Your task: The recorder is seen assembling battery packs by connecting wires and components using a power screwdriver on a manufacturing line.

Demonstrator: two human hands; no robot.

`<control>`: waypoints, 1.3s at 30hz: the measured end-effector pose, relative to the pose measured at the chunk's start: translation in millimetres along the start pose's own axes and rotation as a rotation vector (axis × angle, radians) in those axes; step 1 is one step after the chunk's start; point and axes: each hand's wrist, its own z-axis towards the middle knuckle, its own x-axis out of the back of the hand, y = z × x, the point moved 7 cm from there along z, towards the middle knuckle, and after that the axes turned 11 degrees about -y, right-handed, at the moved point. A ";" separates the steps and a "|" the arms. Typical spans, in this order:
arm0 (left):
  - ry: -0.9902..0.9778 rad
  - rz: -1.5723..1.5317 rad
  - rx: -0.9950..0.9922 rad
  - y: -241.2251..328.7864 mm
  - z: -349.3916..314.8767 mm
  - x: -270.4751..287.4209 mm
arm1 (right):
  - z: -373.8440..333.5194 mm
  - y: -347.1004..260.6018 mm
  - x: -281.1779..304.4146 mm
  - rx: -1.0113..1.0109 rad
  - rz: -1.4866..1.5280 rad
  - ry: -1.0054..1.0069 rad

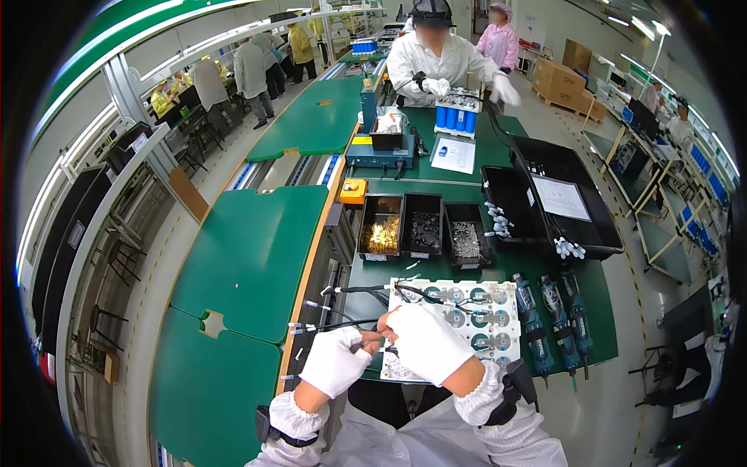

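A white board with round grey-green cells and metal tabs (491,320) lies before me on the green bench. Black cables with white ends (334,323) stick out past its left side. My right hand (426,342), in a white glove with bare fingertips, reaches over the board's left part and pinches a black cable. Close against it, my left hand (336,362), gloved the same way, has its fingers pressed together. Whatever sits between the left fingertips is too small to make out. The right hand covers part of the board and the cable's inner end.
Three black bins hold brass-coloured parts (382,233), black parts (425,229) and silver screws (466,240). Three teal power screwdrivers (554,315) lie right of the board. Black trays with cables (572,204) stand beyond. Across the bench, a co-worker handles a blue battery pack (456,117).
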 end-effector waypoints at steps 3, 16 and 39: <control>-0.054 -0.007 0.008 -2.1 -3.6 1.9 | -1.8 -1.9 -15.6 0.028 -0.369 -0.035; -0.029 -0.097 0.023 -14.6 -14.7 -5.6 | -6.8 -19.8 -44.4 -0.023 -0.675 -0.108; 0.041 -0.084 0.005 -16.3 -3.0 -8.8 | -6.5 -11.6 -33.3 -0.017 -0.594 -0.102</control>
